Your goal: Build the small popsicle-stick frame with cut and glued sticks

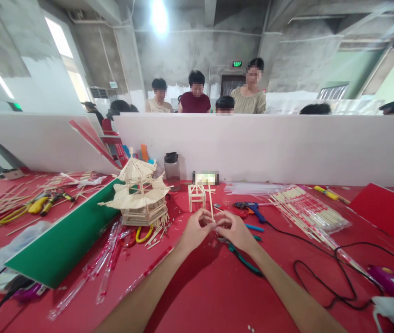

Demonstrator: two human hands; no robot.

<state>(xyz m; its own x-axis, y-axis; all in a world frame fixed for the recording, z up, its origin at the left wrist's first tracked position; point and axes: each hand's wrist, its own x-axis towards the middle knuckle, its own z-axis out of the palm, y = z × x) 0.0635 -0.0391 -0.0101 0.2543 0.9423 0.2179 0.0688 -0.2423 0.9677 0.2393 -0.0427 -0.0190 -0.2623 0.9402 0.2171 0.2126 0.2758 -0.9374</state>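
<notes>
My left hand and my right hand meet over the red table, fingers pinched together on a thin wooden stick that stands upright between them. Just behind the stick stands a small square frame of sticks. To the left of my hands sits a finished pagoda model of sticks. Green-handled pliers lie under my right wrist.
A green board lies left, beside yellow pliers and loose sticks. Packs of sticks, a blue glue gun, black cables and a purple glue gun lie right. A white partition stands behind, with several people beyond.
</notes>
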